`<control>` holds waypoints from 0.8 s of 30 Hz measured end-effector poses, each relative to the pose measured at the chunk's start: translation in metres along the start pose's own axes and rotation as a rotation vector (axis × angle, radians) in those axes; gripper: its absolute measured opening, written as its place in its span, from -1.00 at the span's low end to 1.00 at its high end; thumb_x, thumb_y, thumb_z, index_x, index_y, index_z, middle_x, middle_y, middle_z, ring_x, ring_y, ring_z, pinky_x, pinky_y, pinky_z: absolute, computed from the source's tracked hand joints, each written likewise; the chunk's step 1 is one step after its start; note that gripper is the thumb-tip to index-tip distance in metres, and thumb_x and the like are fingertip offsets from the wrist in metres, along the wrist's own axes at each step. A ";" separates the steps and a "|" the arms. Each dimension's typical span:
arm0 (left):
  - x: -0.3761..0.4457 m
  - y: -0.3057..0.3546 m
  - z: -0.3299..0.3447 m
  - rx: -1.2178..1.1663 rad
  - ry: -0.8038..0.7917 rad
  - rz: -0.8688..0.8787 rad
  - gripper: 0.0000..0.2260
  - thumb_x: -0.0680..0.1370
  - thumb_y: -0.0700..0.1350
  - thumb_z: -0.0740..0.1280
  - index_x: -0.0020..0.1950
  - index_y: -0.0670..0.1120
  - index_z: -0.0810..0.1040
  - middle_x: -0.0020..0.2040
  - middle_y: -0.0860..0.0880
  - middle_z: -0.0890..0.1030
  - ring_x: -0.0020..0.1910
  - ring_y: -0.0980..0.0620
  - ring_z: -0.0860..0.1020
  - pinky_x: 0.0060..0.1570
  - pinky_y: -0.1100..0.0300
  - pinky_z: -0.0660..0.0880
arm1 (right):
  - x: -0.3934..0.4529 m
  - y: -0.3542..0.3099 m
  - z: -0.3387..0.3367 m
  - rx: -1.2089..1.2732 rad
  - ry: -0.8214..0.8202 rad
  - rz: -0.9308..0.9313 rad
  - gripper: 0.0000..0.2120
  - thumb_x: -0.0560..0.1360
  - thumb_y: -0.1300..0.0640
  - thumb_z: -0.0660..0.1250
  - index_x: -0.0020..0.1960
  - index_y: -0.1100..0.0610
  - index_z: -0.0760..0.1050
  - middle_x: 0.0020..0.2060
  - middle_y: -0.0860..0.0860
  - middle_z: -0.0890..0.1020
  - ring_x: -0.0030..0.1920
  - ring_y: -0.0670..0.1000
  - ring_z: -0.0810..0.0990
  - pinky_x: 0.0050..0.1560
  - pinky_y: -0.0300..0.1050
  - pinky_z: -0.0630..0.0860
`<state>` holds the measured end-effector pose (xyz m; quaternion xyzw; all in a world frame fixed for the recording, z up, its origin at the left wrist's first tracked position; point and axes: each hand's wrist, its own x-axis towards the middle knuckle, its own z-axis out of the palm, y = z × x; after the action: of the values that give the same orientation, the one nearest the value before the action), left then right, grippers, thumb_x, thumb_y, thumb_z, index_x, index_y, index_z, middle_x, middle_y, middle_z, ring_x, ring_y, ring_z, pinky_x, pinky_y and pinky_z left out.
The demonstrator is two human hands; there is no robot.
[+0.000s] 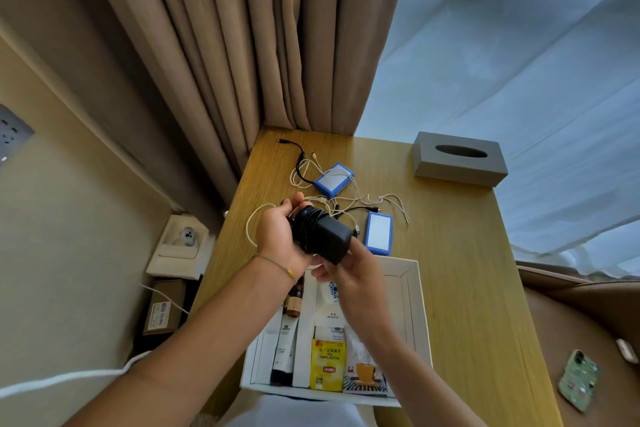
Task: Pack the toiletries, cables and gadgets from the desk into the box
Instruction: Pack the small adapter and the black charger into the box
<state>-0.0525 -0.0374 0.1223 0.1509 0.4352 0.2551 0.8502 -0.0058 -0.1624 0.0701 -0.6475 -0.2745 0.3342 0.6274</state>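
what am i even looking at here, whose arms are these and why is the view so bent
There is no machine here. A person wears a wide-angle camera on the head, looking down at their own arms, and that lens bends the edges. The left hand and right hand together hold a black power adapter with its cord wrapped around it, above the far end of a white box already holding tea packets and tubes. On the wooden desk beyond lie tangled cables, two blue-edged gadgets and a grey tissue box.
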 end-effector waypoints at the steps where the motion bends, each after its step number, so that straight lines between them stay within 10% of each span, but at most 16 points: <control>1: 0.002 -0.001 0.001 0.019 0.053 0.026 -0.72 0.67 -0.07 0.12 -0.16 -0.03 0.53 -0.25 -0.02 0.53 -0.28 -0.02 0.52 -0.24 0.07 0.47 | -0.001 0.001 0.000 0.017 -0.012 0.012 -0.61 0.55 0.43 0.29 0.19 0.01 0.58 -0.08 0.02 0.75 -0.06 0.01 0.74 -0.10 -0.19 0.63; 7: 0.012 -0.015 0.003 0.078 0.207 0.215 -0.72 0.67 -0.14 0.14 -0.20 -0.06 0.53 -0.19 -0.05 0.54 -0.22 -0.04 0.54 -0.19 0.06 0.52 | 0.003 0.003 -0.007 0.158 -0.107 0.197 -0.65 0.44 0.05 0.52 0.21 0.05 0.63 0.03 0.04 0.75 0.06 0.05 0.72 0.07 -0.07 0.65; 14: 0.025 -0.012 -0.040 0.136 -0.145 0.037 -0.64 0.62 -0.15 0.21 -0.28 -0.15 0.67 -0.25 -0.09 0.68 -0.18 -0.01 0.64 -0.04 0.11 0.56 | 0.007 0.011 -0.032 0.122 0.093 0.178 -0.78 0.55 0.22 0.42 0.19 0.16 0.61 -0.07 0.12 0.75 -0.13 0.09 0.73 -0.09 -0.13 0.65; 24: 0.018 -0.027 -0.106 0.936 -0.162 0.070 -0.88 0.56 -0.22 0.39 -0.14 -0.16 0.69 -0.13 -0.17 0.73 -0.17 -0.05 0.71 -0.22 0.17 0.65 | -0.004 0.031 -0.065 0.051 0.145 0.219 -0.86 0.64 0.22 0.27 0.13 0.20 0.58 -0.18 0.19 0.73 -0.20 0.10 0.70 -0.14 -0.10 0.66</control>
<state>-0.1219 -0.0454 0.0361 0.5518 0.4304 0.0477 0.7128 0.0405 -0.2086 0.0389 -0.6799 -0.1475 0.3601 0.6216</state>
